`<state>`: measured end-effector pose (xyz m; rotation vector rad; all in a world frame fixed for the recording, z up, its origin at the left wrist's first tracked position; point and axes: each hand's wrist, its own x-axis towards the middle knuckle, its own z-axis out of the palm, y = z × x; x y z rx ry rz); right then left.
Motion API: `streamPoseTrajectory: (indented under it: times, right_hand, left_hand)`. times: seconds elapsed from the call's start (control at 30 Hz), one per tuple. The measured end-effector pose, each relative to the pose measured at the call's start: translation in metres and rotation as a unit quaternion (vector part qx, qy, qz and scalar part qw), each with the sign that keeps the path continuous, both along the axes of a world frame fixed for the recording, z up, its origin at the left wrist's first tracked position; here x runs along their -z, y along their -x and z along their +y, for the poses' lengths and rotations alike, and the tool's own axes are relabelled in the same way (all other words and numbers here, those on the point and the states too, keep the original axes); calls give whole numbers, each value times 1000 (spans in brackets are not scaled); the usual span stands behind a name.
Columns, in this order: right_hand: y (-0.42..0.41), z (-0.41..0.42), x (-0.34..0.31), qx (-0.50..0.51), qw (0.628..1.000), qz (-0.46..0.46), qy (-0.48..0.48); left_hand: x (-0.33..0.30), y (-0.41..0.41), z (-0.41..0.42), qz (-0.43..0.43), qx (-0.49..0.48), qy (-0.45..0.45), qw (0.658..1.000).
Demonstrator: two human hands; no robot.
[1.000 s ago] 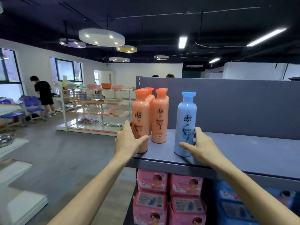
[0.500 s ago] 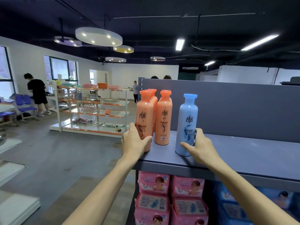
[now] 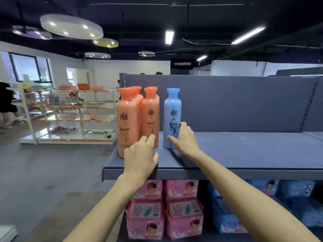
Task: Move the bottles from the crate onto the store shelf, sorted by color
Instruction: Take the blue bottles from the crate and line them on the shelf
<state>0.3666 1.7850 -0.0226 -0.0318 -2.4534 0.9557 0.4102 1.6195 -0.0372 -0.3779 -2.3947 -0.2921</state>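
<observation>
- Blue shampoo bottle (image 3: 172, 117) stands upright on the grey store shelf (image 3: 244, 154), right hand (image 3: 185, 138) gripping its base.
- Left hand (image 3: 139, 158), fingers relaxed, touches the orange shampoo bottles (image 3: 138, 117) at left.

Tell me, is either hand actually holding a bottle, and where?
The right hand grips the blue bottle around its lower body. The left hand holds nothing; its fingers lie open by the orange bottles.

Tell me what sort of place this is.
Likely a shop or a mock store: a grey retail shelf carrying orange bottles and a blue bottle, pink packs stocked below, and another display rack across the floor.
</observation>
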Motion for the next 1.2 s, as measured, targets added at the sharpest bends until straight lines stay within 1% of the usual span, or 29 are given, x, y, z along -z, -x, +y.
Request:
streamPoseTrajectory:
  times: [0.13,0.37,0.63,0.77,0.87,1.0,1.2]
  right_hand:
    - [27,2,-3,8,1000,-17,-8]
    - [71,2,-5,13,999,-42,-10]
    - [106,-1,-5,25,998,-49,-7]
    - [119,-1,-3,27,998,-48,-6]
    - [123,1,-3,24,998,-51,-14]
    - [118,6,-5,20,997,-80,1]
    - [77,14,-22,6,996,-79,-51]
  left_hand:
    - [-9,14,11,-23,11,0,1000]
    - [-17,36,23,-35,15,-4,999]
    - [-11,47,27,-13,25,-14,1000]
    - [-11,50,25,-17,31,-29,999]
    - [-10,50,27,-26,32,-33,999]
    - [-14,46,30,-43,29,-28,998]
    - [-24,30,33,-67,24,-4,997]
